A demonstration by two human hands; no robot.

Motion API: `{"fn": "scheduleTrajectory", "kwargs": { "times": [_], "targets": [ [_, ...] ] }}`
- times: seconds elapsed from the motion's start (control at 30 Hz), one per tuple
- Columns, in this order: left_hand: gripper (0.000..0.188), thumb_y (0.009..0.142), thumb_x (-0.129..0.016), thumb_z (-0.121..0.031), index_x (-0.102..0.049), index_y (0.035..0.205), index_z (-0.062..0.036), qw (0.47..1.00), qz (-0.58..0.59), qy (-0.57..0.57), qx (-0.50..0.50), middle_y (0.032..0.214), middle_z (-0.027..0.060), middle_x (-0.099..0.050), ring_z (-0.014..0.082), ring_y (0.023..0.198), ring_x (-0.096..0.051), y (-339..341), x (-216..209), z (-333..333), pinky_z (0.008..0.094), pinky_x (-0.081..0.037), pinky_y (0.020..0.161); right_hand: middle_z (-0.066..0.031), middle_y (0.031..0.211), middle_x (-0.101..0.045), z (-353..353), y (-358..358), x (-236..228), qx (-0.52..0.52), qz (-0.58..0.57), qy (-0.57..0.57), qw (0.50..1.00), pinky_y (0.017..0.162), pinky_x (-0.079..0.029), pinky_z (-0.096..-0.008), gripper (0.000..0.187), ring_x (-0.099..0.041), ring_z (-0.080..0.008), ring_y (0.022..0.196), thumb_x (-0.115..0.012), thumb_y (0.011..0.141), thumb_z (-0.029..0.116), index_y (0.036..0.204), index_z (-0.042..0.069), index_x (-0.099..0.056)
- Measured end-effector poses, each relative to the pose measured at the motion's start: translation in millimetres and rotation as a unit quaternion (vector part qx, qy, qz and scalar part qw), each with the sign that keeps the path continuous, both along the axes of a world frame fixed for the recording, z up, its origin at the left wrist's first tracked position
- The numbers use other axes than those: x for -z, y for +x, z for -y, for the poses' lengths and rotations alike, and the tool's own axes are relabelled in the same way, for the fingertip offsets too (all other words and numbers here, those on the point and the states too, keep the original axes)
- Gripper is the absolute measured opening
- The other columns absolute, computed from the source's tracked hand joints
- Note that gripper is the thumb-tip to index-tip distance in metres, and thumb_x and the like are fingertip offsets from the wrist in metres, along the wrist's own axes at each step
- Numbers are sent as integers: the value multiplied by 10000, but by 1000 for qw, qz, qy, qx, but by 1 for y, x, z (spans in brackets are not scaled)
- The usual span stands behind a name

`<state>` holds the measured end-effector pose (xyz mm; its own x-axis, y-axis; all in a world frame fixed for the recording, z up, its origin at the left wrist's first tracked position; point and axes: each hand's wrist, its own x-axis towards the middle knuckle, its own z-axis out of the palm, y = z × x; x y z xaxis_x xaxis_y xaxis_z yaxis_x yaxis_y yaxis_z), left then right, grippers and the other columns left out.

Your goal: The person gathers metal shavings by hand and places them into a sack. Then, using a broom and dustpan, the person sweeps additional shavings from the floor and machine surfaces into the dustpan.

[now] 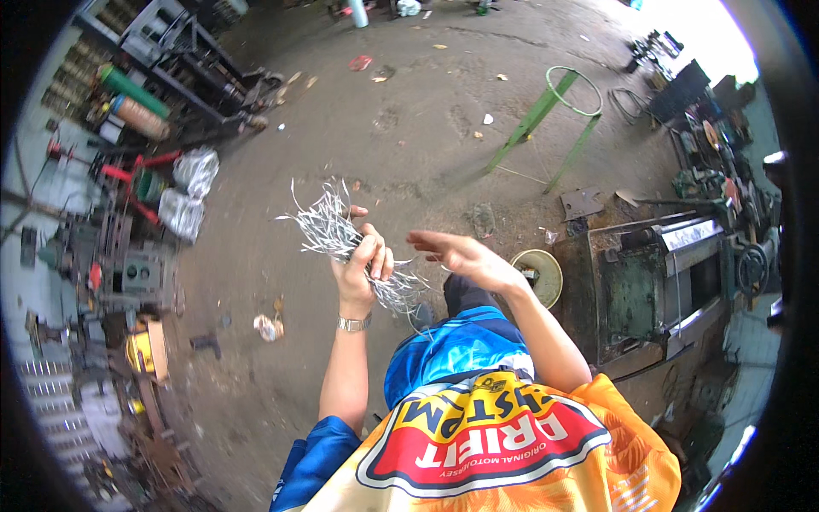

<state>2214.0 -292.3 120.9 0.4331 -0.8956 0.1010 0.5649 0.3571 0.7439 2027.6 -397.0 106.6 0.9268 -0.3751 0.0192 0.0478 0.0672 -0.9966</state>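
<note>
Orange-yellow jersey [478, 439] nearest, below silvery strip bundle [328, 224]. Left hand [358, 271]: fingers closed round bundle's middle. Right hand [469, 258] beside bundle, empty, fingers extended. Probably gathering strips; next calls for firm left grip. Cream bucket [551, 275] lower, right of bundle.

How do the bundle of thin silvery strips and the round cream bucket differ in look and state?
The bundle of thin silvery strips splays in many loose strands, while the round cream bucket is one rimmed vessel. The person's bare left hand grips the bundle, whereas the bucket stands on the brown-grey floor. The strips are silvery; the bucket is cream. Both are light-coloured.
</note>
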Motion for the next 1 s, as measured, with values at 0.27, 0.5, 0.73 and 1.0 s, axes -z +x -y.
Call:
{"fn": "scheduleTrajectory", "kwargs": {
  "times": [0.27, 0.5, 0.73, 1.0],
  "targets": [
    [438, 885, -563, 13, -391, 1285, -32, 999, 39, -12, 11, 745, 25, -515, 65, 470, -420, 62, 12, 184, 236, -395, 413, -274, 1314, -517, 124, 97, 3, 56, -160, -141, 975, 1048, -393, -443, 1033, -499, -376, 1254, -838, 641, 525, 1351, -81, -395],
    [469, 877, -586, 5, -366, 1291, -22, 994, 98, 8, -46, 748, 26, -542, 96, 549, -501, 125, 12, 361, 310, -500, 595, -250, 951, -677, 293, 176, 6, 134, -116, -122, 977, 812, -516, -389, 671, -674, -338, 894, -810, 657, 365, 1085, -93, -571],
    [475, 887, -608, -43, -379, 1304, -31, 998, 43, 36, -14, 819, 40, -576, 150, 671, -603, 176, 6, 503, 433, -560, 775, -218, 735, -654, 438, 225, 2, 117, -135, -100, 979, 662, -509, -382, 447, -644, -262, 652, -706, 670, 221, 953, -106, -595],
    [447, 901, -605, -3, -392, 1289, -64, 986, -59, 48, 150, 834, 30, -567, 96, 508, -517, 219, 36, 698, 282, -477, 471, -95, 758, -635, 602, 251, 20, 169, -178, 5, 969, 650, -482, -319, 407, -563, -135, 671, -736, 726, 227, 966, -73, -602]
  ]
}}
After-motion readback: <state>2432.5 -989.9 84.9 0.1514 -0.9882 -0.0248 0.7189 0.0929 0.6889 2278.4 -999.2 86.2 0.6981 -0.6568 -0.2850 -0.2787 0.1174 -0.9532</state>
